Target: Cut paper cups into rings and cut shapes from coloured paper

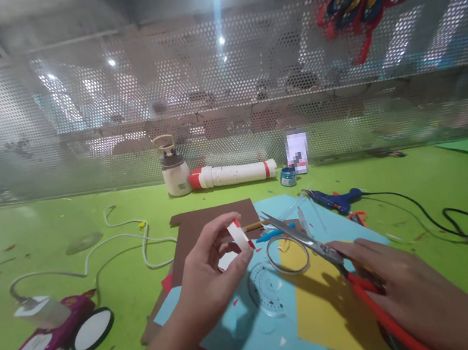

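My left hand point(211, 263) pinches a small curled strip of white paper point(239, 235) with red at its ends, between thumb and fingers. In my right hand point(401, 278) is a pair of scissors point(313, 242) with red handles, its blades pointing up and left, apart from the paper strip. Below the hands lie light blue paper point(264, 344), yellow paper point(319, 311) and brown paper point(207, 228). A clear protractor point(266, 290) rests on the blue sheet between my hands. Just left of the scissor blades lie a ring point(291, 271) and a blue pen point(275, 232).
A blue glue gun point(335, 199) with a black cord lies to the right. At the back stand a spray bottle point(177, 176), a white tube point(238, 173) and a small blue jar point(287, 177). A purple power strip point(42, 347) with a white plug is at the left.
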Motion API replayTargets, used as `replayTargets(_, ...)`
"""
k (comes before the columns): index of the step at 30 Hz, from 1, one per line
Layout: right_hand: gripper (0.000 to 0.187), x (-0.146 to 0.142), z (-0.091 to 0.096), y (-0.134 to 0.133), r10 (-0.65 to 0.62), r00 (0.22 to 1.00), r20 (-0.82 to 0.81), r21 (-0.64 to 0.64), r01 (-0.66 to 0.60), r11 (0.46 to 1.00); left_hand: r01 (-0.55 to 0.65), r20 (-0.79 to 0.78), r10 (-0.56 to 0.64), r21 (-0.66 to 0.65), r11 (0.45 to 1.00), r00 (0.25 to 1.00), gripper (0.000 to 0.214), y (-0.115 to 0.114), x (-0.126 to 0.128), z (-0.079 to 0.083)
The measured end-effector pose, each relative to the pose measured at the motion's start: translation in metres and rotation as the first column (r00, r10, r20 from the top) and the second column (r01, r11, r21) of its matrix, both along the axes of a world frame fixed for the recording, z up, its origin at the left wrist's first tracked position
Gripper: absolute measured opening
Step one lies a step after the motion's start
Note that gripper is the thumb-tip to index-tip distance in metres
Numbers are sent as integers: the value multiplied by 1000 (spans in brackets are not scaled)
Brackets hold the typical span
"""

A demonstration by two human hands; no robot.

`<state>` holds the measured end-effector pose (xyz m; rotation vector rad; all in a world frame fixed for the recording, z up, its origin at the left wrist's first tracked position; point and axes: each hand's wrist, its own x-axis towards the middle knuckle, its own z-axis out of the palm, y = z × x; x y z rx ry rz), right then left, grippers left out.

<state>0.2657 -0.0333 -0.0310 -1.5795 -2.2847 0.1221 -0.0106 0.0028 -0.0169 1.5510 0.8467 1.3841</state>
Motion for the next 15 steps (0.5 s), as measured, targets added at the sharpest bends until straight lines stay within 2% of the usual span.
replayTargets(3, 38, 1, 0, 5, -56, 998, 7, -40, 57, 998, -32, -48, 35, 73, 997, 998, 42, -1, 0, -3)
replayTargets(6, 40, 4, -3, 10, -107, 994, 0, -29, 107, 994, -77, -95, 88, 120, 990, 992, 51, -3, 0, -5)
replayTargets(11, 42, 5, -5, 15, -203, 979, -13, 10, 203, 979, -116, -81, 126, 109, 987, 989, 55, -4, 1, -7)
replayTargets(15, 40, 7, -2, 22, -304, 952, -42, 41, 306, 951, -77, -8, 78, 56, 995, 997, 49, -2, 4, -6)
